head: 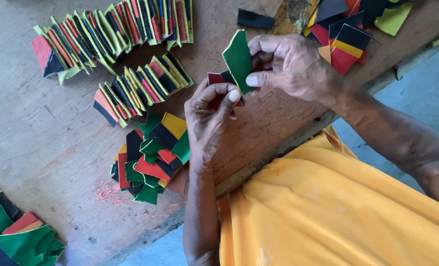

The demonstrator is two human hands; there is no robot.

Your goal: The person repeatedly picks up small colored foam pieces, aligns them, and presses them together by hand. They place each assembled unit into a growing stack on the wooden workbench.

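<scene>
Right hand point(288, 64) upper centre of frame, thumb and fingers pinched on green piece point(239, 59), held upright above wooden table point(42, 138). Left hand point(209, 116) just below it, fingers clenched round small red-and-black stack point(218, 79), touching green piece's lower edge. Loose pile of cut pieces point(153, 157) left of left hand. Fanned rows of sorted pieces point(116, 29) upper left. More scraps point(345, 34) upper right.

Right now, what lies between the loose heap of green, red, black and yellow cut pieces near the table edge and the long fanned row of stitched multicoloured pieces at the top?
In the head view, a shorter fanned row of similar pieces lies between the loose heap and the long fanned row, on the wooden table.
</scene>
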